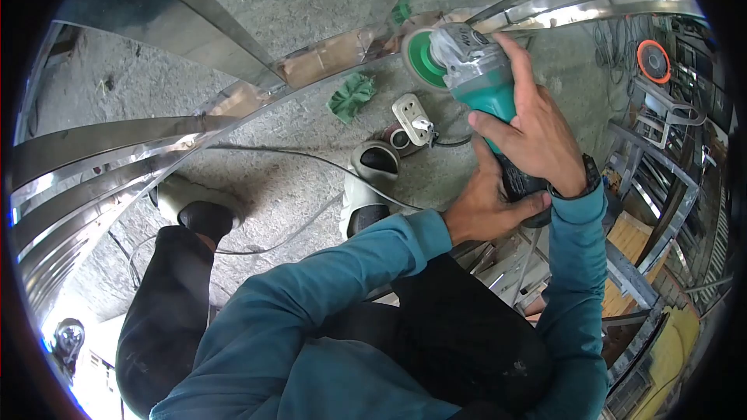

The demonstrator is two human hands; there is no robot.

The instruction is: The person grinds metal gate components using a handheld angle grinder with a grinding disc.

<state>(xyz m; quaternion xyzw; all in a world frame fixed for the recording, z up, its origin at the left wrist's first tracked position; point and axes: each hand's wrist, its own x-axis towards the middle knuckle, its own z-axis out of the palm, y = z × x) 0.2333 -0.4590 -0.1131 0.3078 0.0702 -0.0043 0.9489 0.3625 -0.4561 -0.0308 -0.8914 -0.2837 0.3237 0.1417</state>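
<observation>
An angle grinder [486,89] with a teal body and a grey metal head is held up between my hands. Its green disc [425,59] overlaps the edge of the shiny metal frame [334,57] in this view. My right hand [537,128] wraps over the teal body near the head, fingers closed round it. Lower down, my left hand [490,206] grips the black rear end of the tool, thumb across it. Below the disc, a white power strip [412,118] with a plug in it lies on the floor.
A green cloth [352,97] lies on the concrete by the frame. A dark cable [311,157] crosses the floor past my shoes [366,187]. At right are metal racks [634,152], an orange disc [654,61] and coiled cables [615,47]. Polished metal bars curve along the left.
</observation>
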